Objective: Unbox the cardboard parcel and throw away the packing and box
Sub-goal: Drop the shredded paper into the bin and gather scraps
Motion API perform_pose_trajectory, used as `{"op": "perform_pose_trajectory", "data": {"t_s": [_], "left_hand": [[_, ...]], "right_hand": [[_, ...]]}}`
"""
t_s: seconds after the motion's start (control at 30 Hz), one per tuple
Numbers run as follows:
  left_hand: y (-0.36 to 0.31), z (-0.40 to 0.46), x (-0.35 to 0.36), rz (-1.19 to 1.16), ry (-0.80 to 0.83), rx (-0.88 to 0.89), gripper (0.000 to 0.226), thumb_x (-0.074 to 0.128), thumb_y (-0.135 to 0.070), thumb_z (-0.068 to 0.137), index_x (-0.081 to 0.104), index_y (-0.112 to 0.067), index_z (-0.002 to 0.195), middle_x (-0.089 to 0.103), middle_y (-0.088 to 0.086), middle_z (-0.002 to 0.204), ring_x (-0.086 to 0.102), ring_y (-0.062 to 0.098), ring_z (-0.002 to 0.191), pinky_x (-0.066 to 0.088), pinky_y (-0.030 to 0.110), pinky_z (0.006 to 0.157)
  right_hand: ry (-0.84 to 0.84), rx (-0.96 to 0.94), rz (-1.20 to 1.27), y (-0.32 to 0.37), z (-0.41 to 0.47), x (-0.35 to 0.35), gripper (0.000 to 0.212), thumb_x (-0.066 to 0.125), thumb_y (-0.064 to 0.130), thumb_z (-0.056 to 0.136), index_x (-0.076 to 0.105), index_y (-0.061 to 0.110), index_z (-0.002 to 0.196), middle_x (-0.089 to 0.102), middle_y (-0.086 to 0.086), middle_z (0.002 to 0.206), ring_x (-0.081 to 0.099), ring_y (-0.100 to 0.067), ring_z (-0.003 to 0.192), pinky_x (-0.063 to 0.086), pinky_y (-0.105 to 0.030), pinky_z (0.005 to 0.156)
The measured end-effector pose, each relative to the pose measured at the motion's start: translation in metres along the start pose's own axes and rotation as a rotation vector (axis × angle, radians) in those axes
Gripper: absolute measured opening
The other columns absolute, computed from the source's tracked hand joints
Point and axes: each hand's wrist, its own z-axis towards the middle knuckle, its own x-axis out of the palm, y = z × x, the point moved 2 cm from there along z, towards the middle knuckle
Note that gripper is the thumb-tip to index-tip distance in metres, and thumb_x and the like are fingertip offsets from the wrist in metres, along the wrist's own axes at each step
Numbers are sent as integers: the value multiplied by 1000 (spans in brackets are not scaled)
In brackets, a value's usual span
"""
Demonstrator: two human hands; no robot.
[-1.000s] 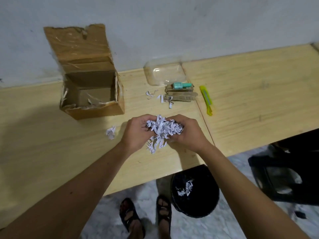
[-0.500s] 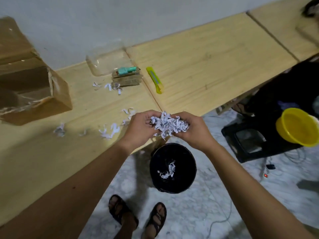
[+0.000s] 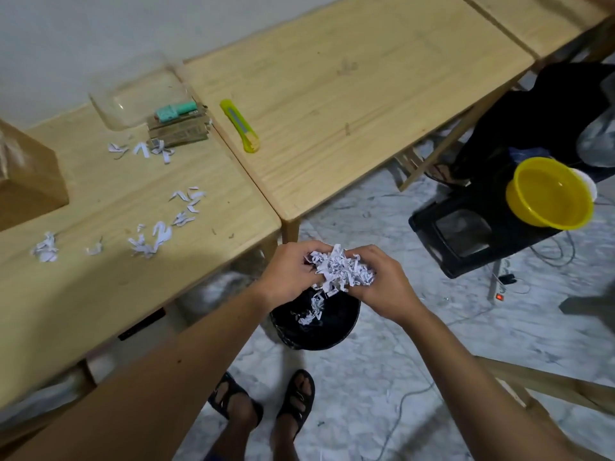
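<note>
My left hand (image 3: 288,272) and my right hand (image 3: 382,282) together cup a bundle of white shredded paper (image 3: 341,269). They hover just off the table's front edge, directly above a black bin (image 3: 316,327) on the floor. A few shreds hang down between my hands, and some lie inside the bin. The brown cardboard box (image 3: 26,181) stands at the far left of the wooden table (image 3: 100,294), mostly cut off by the frame. Loose paper scraps (image 3: 149,237) lie scattered on the table.
A yellow utility knife (image 3: 239,126), a teal item on flat cardboard pieces (image 3: 176,128) and a clear plastic shell (image 3: 133,94) lie near the wall. A second table (image 3: 349,78) adjoins on the right. A yellow bowl (image 3: 549,194) sits on a black stool. My sandalled feet (image 3: 266,404) stand by the bin.
Both hands carried the shredded paper from over the table toward me and rightward, past its edge to above the bin. The view swung right, so the box slid to the left border.
</note>
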Motion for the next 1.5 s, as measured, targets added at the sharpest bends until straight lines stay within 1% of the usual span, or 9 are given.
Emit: {"op": "perform_pose_trajectory", "data": {"t_s": [0.1,0.27,0.33,0.57,0.83,1.03,1.17,1.3,1.5], "left_hand": [[8,2,5,121,50,49,53,85,-1,79,72,-25,125,66,-11,123,66,9,111,56,33,103],[16,-1,1,180,67,94,55,90,-21,78,69,-32,128,57,-7,142,52,11,135,41,41,119],[17,-2,-1,177,65,87,54,89,-20,80,69,-33,128,55,-7,146,49,10,138,38,42,121],[25,-5,-9,153,51,71,46,85,-18,85,70,-25,128,64,-9,134,57,7,129,46,39,115],[29,-19,-40,73,-61,48,37,82,-18,88,73,-31,121,67,-11,128,62,8,122,49,35,112],[20,-39,-91,-85,-161,12,39,82,-6,87,73,-19,122,76,-6,110,72,-2,101,58,19,91],[18,-58,-136,-134,-295,36,39,84,-11,85,74,-22,121,74,-13,106,69,-10,94,55,11,82],[38,-83,-188,-88,-522,90,44,90,-21,79,74,-21,120,76,-8,112,70,2,104,57,32,98],[103,-146,-240,419,-951,139,92,86,-63,68,56,-10,137,57,3,140,55,23,134,47,38,111]], "right_hand": [[11,23,-78,-11,-3,5,56,92,24,72,69,28,123,61,14,115,50,-13,109,33,-2,85],[44,26,-92,-21,-7,10,65,92,30,73,64,36,131,59,20,129,43,-8,123,37,-15,97],[42,28,-85,-21,-7,10,64,91,33,74,64,38,132,59,23,132,44,-5,125,30,-10,98],[12,-1,-90,-15,-5,18,33,83,26,85,73,39,114,67,30,110,53,-3,100,38,-15,85],[-25,-40,-35,7,10,26,23,83,21,85,77,35,103,71,21,102,61,-6,96,41,-16,71],[-20,-106,56,74,48,39,23,84,21,85,77,32,105,72,17,108,66,-8,96,55,-27,67],[1,-166,125,123,74,50,25,83,20,86,76,28,108,74,13,107,66,-7,96,58,-32,74],[37,-193,160,158,96,68,32,84,23,84,73,32,113,71,12,115,64,-10,107,57,-43,88],[143,-326,47,193,127,122,77,92,41,71,59,29,139,50,6,152,47,-11,140,40,-37,116]]}}
